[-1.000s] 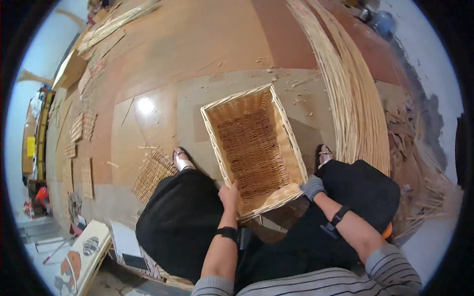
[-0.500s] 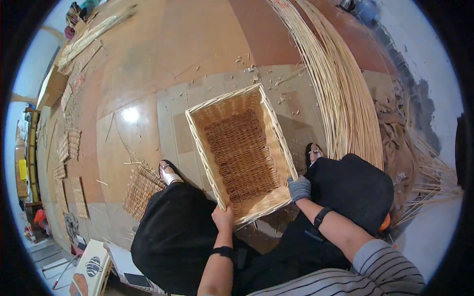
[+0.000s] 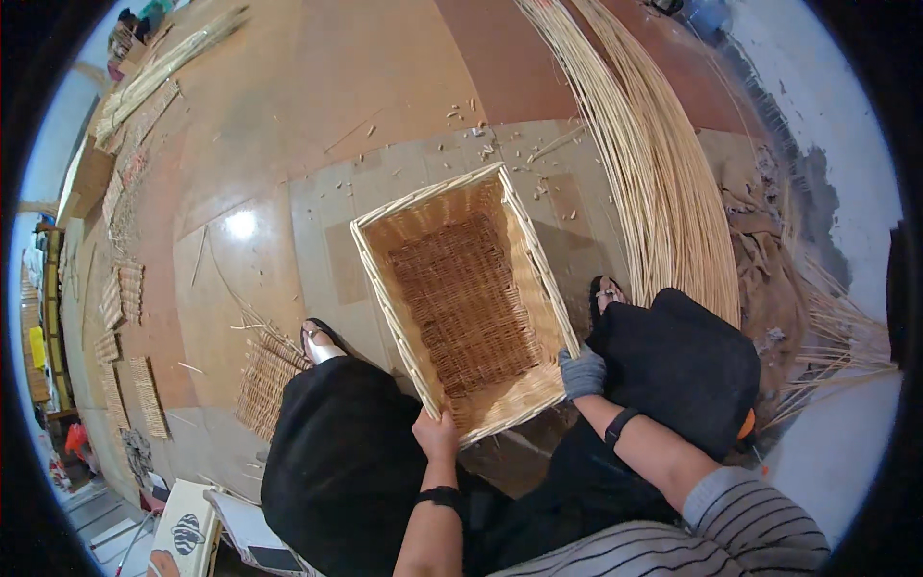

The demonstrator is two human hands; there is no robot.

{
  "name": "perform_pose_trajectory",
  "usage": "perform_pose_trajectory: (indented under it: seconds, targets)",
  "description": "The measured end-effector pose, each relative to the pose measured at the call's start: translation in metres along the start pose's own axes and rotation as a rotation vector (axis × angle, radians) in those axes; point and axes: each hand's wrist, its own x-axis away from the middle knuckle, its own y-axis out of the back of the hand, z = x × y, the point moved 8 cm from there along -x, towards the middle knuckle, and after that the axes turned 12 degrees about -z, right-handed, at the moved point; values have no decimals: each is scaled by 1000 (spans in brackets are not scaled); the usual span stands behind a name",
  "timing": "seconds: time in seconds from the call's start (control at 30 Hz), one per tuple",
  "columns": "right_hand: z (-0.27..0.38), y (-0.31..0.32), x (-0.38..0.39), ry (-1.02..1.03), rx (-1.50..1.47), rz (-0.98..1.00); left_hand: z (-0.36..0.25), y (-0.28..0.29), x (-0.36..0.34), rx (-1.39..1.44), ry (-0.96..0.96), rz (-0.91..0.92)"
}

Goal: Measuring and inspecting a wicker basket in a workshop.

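A rectangular wicker basket (image 3: 461, 298) is held between my knees, its open top facing me. Its woven floor is darker brown than the pale walls and braided rim. My left hand (image 3: 436, 435) is bare and closed round the near left corner of the rim. At the near right corner, my right hand (image 3: 583, 373), in a grey glove, grips the rim; its fingertips are partly hidden. The basket is tilted and turned slightly, with its far end away from me.
A long bundle of pale canes (image 3: 663, 183) lies to the right, beside brown sacking (image 3: 764, 274). Flat woven panels (image 3: 269, 385) rest on the floor at left. Cane offcuts (image 3: 486, 149) are scattered beyond the basket. A white box (image 3: 185, 524) stands at lower left.
The basket and both hands stay nearly in place, with the basket's far end shifted slightly left. The floor and its surroundings have moved a little to the left in view.
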Motion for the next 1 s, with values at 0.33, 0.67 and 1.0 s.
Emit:
perform_pose_trajectory:
  seconds: [0.33,0.67,1.0]
  targets:
    - [-1,-4,-3,12,-43,-36,1,-1,-1,-1,-42,-19]
    - [-4,-8,-7,35,-66,-48,-4,-1,-2,-41,-37,16]
    - [-7,-11,-6,46,-25,-44,-5,1,-1,68,-9,-18]
